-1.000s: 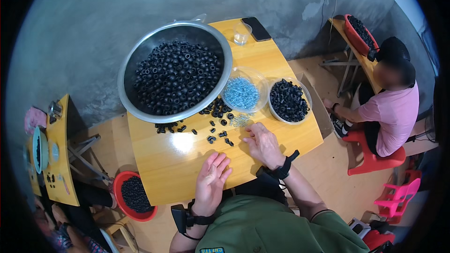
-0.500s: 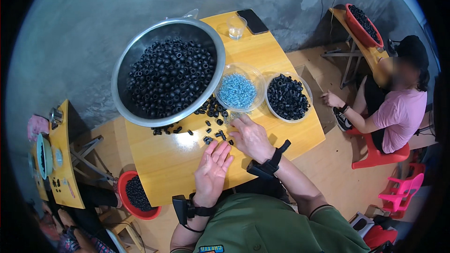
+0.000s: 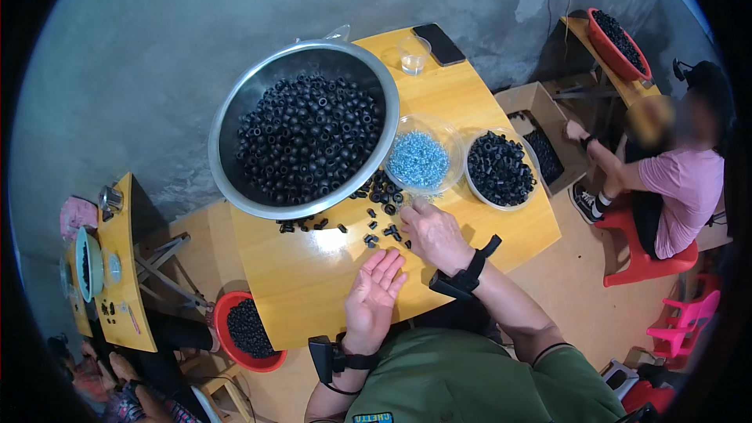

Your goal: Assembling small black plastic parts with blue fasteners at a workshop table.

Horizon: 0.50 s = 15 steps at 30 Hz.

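Observation:
My left hand [image 3: 374, 298] is palm up over the near part of the table, fingers stretched and slightly cupped, nothing visible in it. Just right of it, my right hand [image 3: 432, 233] rests palm down with its fingers bent to the tabletop; what the fingertips hold, if anything, is hidden. Several small black plastic parts [image 3: 374, 226] lie loose by the fingers. Beyond them stand a clear bowl of tiny pale-blue pieces [image 3: 419, 158] and a clear bowl of short black tubular parts [image 3: 500, 168]. A big metal basin [image 3: 227, 176] holds many round, hollow black parts [image 3: 309, 137].
A clear plastic cup [image 3: 413, 59] and a dark phone [image 3: 439, 44] are at the table's far edge. A red basin of black parts [image 3: 248, 329] sits on the floor at left. On the right, a seated person [image 3: 677, 188] reaches toward a cardboard box [image 3: 540, 110].
The whole view has shifted, so the table sits further right and slightly lower. My hands keep nearly the same places over the table. The seated person's arm has moved toward the box.

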{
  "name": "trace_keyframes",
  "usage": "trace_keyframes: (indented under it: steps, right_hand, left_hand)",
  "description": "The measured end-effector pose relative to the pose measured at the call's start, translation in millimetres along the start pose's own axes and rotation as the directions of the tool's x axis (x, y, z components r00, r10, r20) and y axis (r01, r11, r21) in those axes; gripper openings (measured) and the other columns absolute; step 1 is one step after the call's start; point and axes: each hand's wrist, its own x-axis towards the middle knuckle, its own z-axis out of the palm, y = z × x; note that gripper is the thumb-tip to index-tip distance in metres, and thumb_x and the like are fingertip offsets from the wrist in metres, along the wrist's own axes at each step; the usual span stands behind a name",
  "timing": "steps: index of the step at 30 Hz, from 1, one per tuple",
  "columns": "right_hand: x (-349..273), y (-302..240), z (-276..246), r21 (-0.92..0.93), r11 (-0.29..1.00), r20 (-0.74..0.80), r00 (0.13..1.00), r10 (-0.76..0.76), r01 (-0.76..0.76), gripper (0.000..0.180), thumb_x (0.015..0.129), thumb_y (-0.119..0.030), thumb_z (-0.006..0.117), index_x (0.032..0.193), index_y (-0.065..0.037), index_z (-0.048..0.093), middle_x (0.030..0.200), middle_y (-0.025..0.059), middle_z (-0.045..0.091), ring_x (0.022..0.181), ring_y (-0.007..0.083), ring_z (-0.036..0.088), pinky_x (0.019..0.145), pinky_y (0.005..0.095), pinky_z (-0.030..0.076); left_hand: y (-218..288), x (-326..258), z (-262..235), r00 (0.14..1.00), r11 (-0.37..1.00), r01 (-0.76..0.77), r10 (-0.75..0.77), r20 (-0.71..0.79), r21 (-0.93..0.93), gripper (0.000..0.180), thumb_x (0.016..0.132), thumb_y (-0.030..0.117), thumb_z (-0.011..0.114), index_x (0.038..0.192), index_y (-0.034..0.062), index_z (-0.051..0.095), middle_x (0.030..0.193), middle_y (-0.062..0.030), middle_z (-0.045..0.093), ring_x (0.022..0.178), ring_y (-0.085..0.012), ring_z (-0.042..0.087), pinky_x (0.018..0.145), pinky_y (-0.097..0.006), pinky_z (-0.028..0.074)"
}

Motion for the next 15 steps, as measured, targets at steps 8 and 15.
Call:
trace_keyframes:
  steps: [8, 15]
  right_hand:
    - [-19, 24, -2, 0.343, 0.936, -0.17, 0.975, 0.141, -0.075, 0.017, 0.076, -0.001, 0.056, 0.092, 0.0, 0.055, 0.079, 0.0123, 0.056, 0.067, 0.0235, 0.057, 0.06, 0.0322, 0.046]
    - [-42, 29, -12, 0.902, 0.195, 0.286, 0.874, 0.394, -0.384, 0.012, 0.089, -0.009, 0.048, 0.094, -0.004, 0.057, 0.071, -0.0027, 0.053, 0.059, 0.0043, 0.048, 0.055, 0.0183, 0.039]
  left_hand:
    - [3, -5, -2, 0.999, 0.998, -0.019, 0.021, -0.036, 0.067, 0.049, 0.093, 0.036, 0.036, 0.124, -0.002, 0.033, 0.129, -0.0198, 0.038, 0.119, -0.029, 0.039, 0.098, -0.039, 0.033]
    - [5, -9, 5, 0.996, 0.983, -0.076, 0.081, -0.025, 0.168, 0.046, 0.092, 0.037, 0.037, 0.116, -0.0018, 0.043, 0.116, -0.0186, 0.05, 0.108, -0.0282, 0.049, 0.093, -0.039, 0.038]
